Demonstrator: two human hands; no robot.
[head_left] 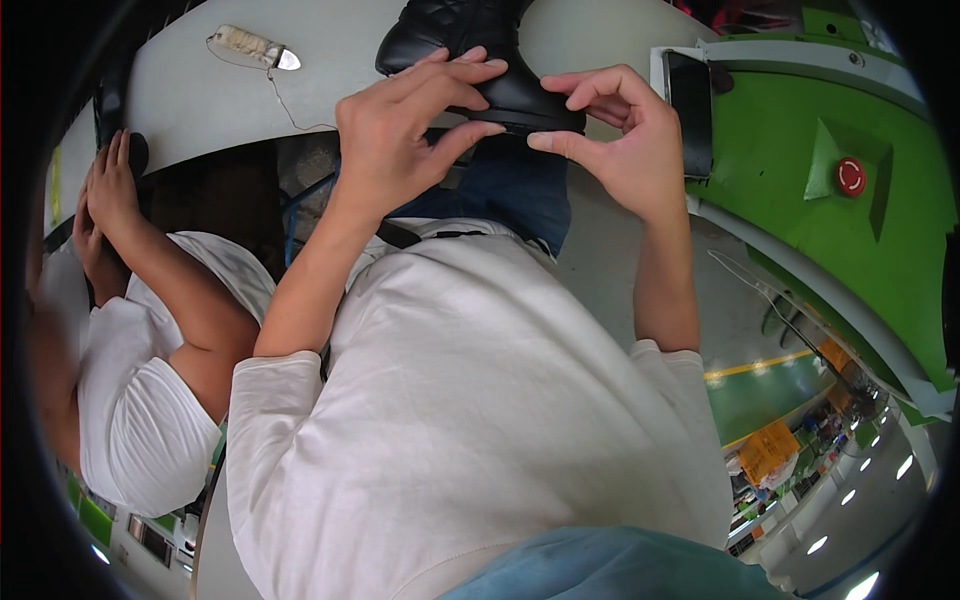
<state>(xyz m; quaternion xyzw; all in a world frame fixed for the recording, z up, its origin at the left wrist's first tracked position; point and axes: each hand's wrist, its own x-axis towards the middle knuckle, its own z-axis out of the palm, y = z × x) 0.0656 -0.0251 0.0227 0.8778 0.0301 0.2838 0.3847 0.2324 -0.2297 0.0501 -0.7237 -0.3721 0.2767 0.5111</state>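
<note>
A black leather boot (515, 85) with a quilted shaft lies at the near edge of the pale table, its sole edge turned toward me. My left hand (400, 125) is closed on it, with fingers over the upper and thumb against the sole edge. At the boot's other side my right hand (625, 130) is curled round the sole's end, thumb below and bent fingers above. Both thumb tips sit close together along the sole edge. The boot's top runs out of the picture.
On the pale table (330, 60) lies a wrapped, cream-coloured tool (248, 45) with a pale tip and a thin cord. To the right stands a green machine (780, 130) with a red button (850, 176). At left a co-worker's hands (110, 190) are near another dark boot (112, 95).
</note>
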